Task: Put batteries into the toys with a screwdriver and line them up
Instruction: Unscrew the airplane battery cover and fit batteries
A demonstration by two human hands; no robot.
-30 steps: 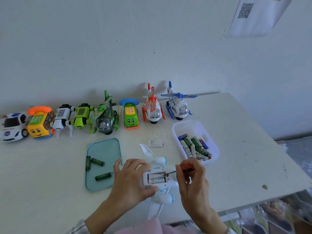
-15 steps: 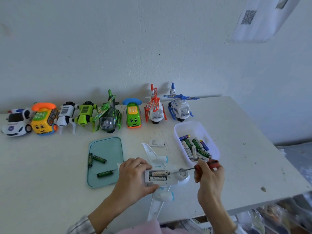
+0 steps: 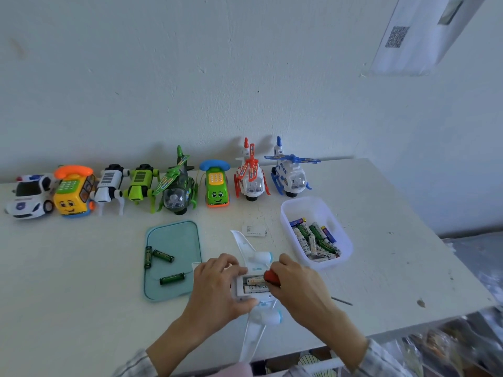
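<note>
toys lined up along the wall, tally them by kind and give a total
Helicopters: 3
Phone cars: 2
Robot dogs: 2
Police car: 1
Total: 8

The white plane under the left hand and right hand is not in the row.

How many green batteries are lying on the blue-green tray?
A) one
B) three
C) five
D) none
B: the teal tray holds three green batteries, two near its left edge and one lower down; the other loose batteries sit in the white tub.
</note>
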